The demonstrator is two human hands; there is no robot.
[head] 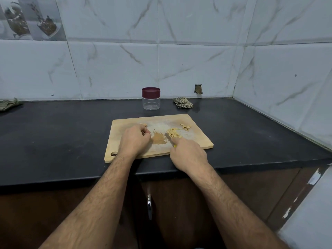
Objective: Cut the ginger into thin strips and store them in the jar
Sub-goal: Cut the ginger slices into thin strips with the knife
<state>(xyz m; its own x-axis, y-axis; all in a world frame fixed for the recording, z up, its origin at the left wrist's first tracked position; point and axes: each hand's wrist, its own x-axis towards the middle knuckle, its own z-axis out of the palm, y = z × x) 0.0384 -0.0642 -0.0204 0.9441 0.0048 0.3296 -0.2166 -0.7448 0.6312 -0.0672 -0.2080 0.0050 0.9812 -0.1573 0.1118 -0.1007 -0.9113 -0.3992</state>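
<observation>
left hand (135,139) knuckles-up on the board (194,141), fingers curled, what they pinch hidden. right hand (188,155) gripping a knife (169,138), blade tip at the ginger strips (173,133). more slices (186,127) at 1 o'clock. jar (151,98), lid on, at 12 o'clock beyond the board. no readable writing.

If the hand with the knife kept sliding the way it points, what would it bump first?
Probably the pile of ginger strips. The right hand points its knife up-left across the cutting board, and the blade tip already sits beside that pile.
</observation>
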